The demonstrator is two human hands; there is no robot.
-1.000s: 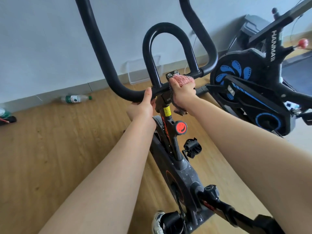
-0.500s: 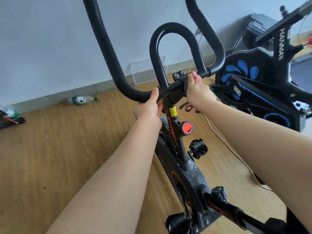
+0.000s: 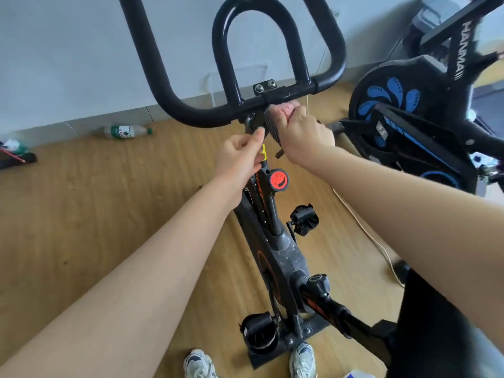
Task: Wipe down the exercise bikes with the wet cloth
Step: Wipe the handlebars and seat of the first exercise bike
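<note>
A black exercise bike stands in front of me, its handlebar (image 3: 174, 105) curving up and its stem (image 3: 268, 203) running down to the frame. My right hand (image 3: 305, 135) grips a pink cloth (image 3: 282, 111) with a dark mesh side. It presses the cloth against the underside of the crossbar, just right of the stem clamp. My left hand (image 3: 240, 156) is lower, at the top of the stem by a yellow label. Its fingers curl against the stem and its thumb points up at the clamp.
A second black and blue bike (image 3: 409, 118) stands close on the right. A plastic bottle (image 3: 125, 131) lies by the wall, and small items (image 3: 15, 155) sit at the left edge. A cord (image 3: 368, 236) runs over the wood floor. My shoes (image 3: 302, 360) are at the bike's base.
My left hand has let go of the handlebar and dropped to the stem. My right hand has moved the cloth from the top of the crossbar to its underside.
</note>
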